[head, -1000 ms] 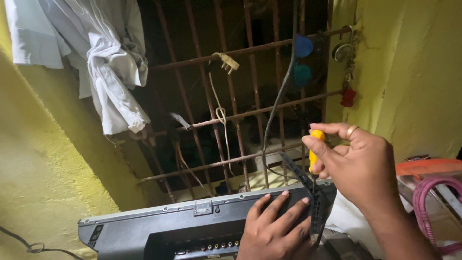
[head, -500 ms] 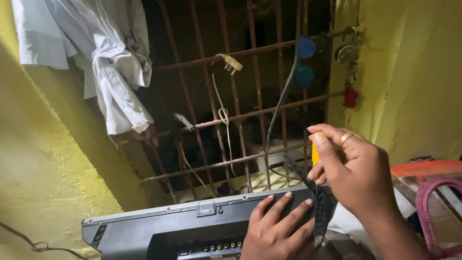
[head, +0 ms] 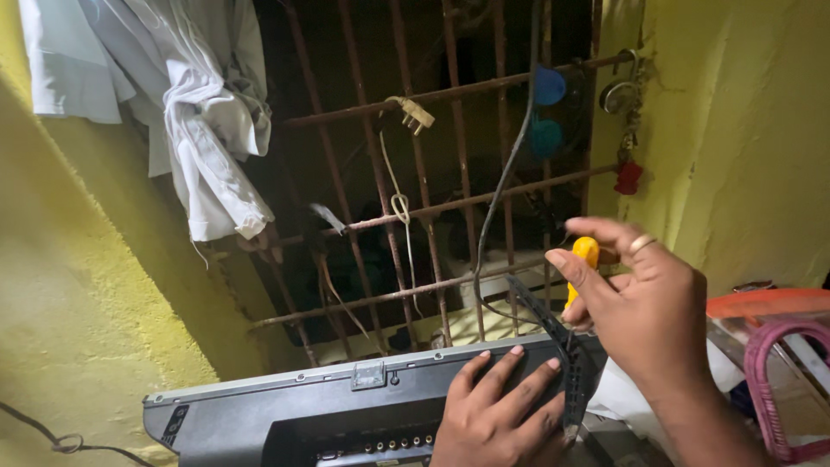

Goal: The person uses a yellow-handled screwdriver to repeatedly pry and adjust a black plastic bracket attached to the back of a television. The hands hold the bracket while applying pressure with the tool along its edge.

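Note:
A grey flat device (head: 285, 406) with a row of sockets along its back stands tilted at the bottom of the view. My left hand (head: 497, 411) lies flat on its upper right part, fingers spread. My right hand (head: 644, 307) grips a yellow-handled screwdriver (head: 581, 264), held upright at the device's right edge beside a black slotted side panel (head: 562, 355). The screwdriver's tip is hidden behind my fingers. A ring sits on one finger of my right hand.
A rusty barred window (head: 432, 173) fills the middle, with a dark cable (head: 506, 164), a cream plug (head: 413, 112) and a padlock (head: 616, 95) hanging on it. White cloth (head: 199, 112) hangs top left. Yellow walls stand on both sides. A pink handle (head: 782, 380) lies right.
My right hand with the screwdriver has shifted slightly and its fingers have turned around the handle. My left hand stays pressed on the device.

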